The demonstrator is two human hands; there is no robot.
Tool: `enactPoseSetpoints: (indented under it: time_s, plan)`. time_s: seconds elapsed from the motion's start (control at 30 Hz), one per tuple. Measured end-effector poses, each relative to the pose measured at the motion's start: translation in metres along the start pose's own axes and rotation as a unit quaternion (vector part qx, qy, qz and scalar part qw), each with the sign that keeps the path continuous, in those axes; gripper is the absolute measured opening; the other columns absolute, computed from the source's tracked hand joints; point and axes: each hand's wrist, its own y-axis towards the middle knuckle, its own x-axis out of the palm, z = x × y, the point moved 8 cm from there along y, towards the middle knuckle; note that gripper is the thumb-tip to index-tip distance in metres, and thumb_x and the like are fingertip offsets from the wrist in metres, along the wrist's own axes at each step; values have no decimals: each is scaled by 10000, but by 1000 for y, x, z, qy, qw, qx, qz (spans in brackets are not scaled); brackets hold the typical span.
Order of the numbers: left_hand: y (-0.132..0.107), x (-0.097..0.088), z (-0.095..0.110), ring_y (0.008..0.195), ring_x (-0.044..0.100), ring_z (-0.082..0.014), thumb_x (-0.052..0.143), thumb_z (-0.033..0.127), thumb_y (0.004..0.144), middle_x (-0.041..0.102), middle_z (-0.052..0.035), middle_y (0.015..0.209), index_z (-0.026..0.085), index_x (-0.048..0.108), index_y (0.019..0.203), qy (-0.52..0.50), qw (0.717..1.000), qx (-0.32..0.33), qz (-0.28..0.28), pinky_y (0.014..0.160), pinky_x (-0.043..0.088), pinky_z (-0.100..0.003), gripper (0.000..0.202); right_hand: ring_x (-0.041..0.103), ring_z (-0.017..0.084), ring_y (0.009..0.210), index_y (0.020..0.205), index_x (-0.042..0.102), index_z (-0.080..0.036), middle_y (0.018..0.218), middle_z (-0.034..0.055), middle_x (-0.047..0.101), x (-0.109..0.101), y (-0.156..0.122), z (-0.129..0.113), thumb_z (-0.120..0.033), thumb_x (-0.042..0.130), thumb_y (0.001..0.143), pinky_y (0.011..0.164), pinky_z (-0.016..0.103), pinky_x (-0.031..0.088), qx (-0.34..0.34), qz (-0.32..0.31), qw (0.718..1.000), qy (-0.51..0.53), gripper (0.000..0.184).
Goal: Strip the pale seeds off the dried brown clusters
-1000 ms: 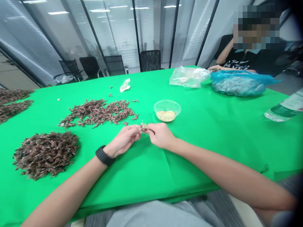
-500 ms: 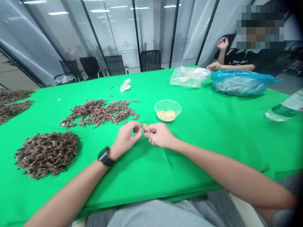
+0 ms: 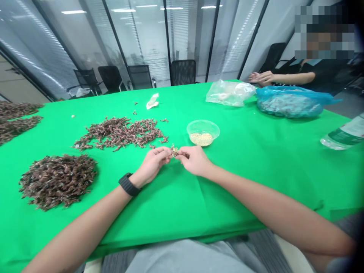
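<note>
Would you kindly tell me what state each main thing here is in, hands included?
Left hand, pinching a small brown piece
Right hand, pinching it too
Bowl, open, partly filled with pale grains
Near pile, heaped
Farther pile, spread loosely
Clear bag, crumpled
Blue bag, bulging
Bottle, partly out of view
Wristband, worn

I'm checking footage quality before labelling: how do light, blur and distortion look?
Head view: bright light strips show in the glass wall; its dark frames fan outward, likely wide-angle distortion; the right-hand corners are dark; shadows on the green cloth near the left hand and right hand are soft; the small piece between them lacks fine detail.
</note>
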Motion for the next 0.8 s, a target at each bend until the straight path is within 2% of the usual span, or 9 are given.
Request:
enactPoseSetpoints:
  time_s: [0.13, 0.27, 0.37, 0.57, 0.7, 0.8]
  plan:
    - [-3, 5, -11, 675, 569, -85, 749, 190, 775, 654, -35, 797, 105, 693, 809, -125, 988, -91, -2, 665, 496, -201, 106, 406, 90, 516, 633, 535, -165, 549, -34, 514, -2, -2, -6, -195, 598, 886, 560, 251, 269, -55, 15, 997, -53, 263]
    - [-8, 10, -18, 620, 555, -86, 659, 122, 820, 610, -43, 723, 86, 672, 784, -200, 962, -184, -16, 623, 523, -205, 54, 472, 115, 579, 677, 564, -167, 617, -5, 571, -2, -5, -12, -176, 577, 900, 598, 256, 290, -94, 27, 990, -103, 224]
    - [-10, 16, -16, 579, 521, -73, 612, 101, 847, 560, -32, 679, 76, 651, 766, -235, 946, -220, -41, 576, 505, -189, 94, 518, 131, 619, 729, 606, -168, 668, 16, 618, -2, -7, -15, -174, 566, 912, 627, 256, 319, -113, 30, 986, -123, 187]
    - [-9, 15, -14, 579, 506, -59, 623, 97, 844, 542, -18, 695, 74, 643, 792, -217, 953, -209, -39, 567, 482, -168, 60, 529, 136, 626, 753, 629, -172, 697, 23, 646, -3, -6, -14, -161, 563, 911, 636, 253, 334, -124, 32, 985, -119, 172]
    - [-6, 11, -13, 608, 507, -58, 690, 135, 801, 550, -8, 722, 95, 629, 772, -145, 976, -156, -37, 594, 465, -164, 79, 482, 121, 588, 694, 591, -168, 645, 5, 605, -1, -6, -9, -151, 571, 891, 610, 255, 303, -107, 33, 988, -109, 198]
    - [-4, 9, -7, 621, 494, -62, 710, 168, 772, 558, -1, 714, 113, 608, 725, -68, 993, -91, -29, 607, 438, -166, 125, 424, 104, 542, 627, 537, -168, 571, -20, 535, 1, -5, -5, -172, 587, 877, 578, 255, 276, -71, 28, 993, -86, 255]
